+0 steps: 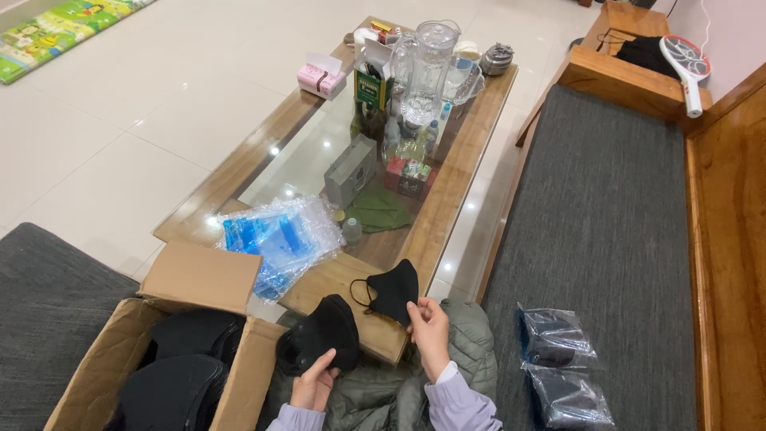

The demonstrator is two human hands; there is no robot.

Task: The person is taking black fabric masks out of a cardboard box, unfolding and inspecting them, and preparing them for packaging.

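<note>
Right now you hold two bunches of black masks over your lap, just at the near edge of the coffee table (447, 199). Your left hand (313, 387) has its fingers closed around a small stack of black masks (327, 331). Your right hand (429, 329) pinches one single black mask (396, 289) by its side, and its ear loop hangs toward the stack. One open cardboard box (199, 279), left of the table, holds more black masks. One pile of clear blue bags (279, 235) lies on the table's near end. Two bagged masks (558, 367) lie on the grey bench cushion, right of the table.
</note>
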